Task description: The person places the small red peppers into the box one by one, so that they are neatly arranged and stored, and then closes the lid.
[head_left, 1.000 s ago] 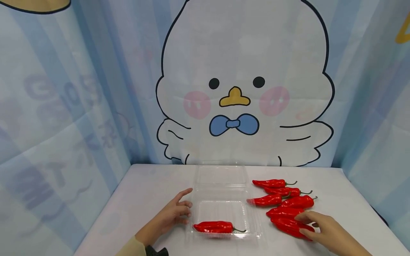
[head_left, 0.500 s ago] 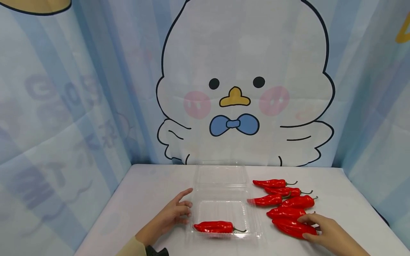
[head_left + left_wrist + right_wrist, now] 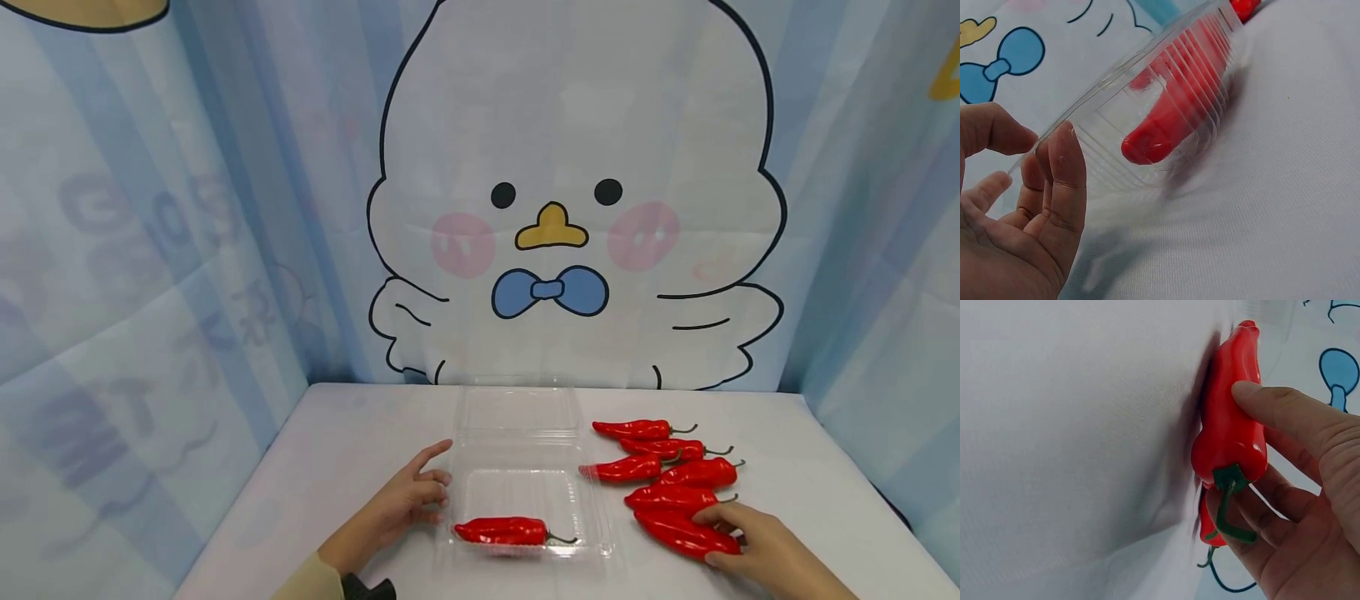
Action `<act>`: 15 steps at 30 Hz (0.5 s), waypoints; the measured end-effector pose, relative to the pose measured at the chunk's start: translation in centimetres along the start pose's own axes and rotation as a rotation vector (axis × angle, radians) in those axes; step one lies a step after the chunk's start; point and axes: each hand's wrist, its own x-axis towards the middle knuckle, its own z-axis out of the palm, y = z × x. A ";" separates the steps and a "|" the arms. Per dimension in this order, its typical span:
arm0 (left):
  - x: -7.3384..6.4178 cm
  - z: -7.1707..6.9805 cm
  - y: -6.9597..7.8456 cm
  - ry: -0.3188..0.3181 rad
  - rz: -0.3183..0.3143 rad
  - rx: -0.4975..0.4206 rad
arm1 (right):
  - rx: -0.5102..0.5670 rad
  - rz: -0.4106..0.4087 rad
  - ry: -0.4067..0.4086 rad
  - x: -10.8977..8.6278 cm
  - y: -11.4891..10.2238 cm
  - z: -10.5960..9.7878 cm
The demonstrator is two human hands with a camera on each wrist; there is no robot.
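Observation:
A clear plastic clamshell container (image 3: 517, 493) lies open on the white table, its lid (image 3: 517, 412) folded back. One red chili pepper (image 3: 501, 531) lies along its near side, green stem to the right. At the container's left rim, my left hand (image 3: 411, 505) pinches the edge between thumb and fingers, as the left wrist view shows. My right hand (image 3: 757, 540) holds the nearest pepper (image 3: 684, 534) of the loose group. In the right wrist view the thumb presses on that pepper (image 3: 1232, 425), with the fingers behind it and the green stem toward the palm.
Several other red peppers lie right of the container, among them one at the back (image 3: 633, 429) and one (image 3: 671, 498) right beside the held pepper. The tip of another pepper (image 3: 630, 468) overlaps the container's right edge. A printed curtain (image 3: 547, 167) surrounds the table.
My right hand's fingers have settled around the nearest pepper, which has shifted slightly. The left hand, container and pepper inside stay in place.

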 end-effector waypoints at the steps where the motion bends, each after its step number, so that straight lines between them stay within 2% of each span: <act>1: 0.0 0.0 0.0 0.001 -0.001 -0.002 | 0.001 0.003 -0.001 0.0 -0.1 0.0; 10: -0.2 0.0 0.0 0.003 -0.007 -0.002 | -0.002 0.033 0.008 -0.3 -0.7 -0.7; 15: -0.1 0.0 0.0 0.006 -0.005 -0.004 | -0.051 -0.039 0.034 -0.4 -1.3 -1.3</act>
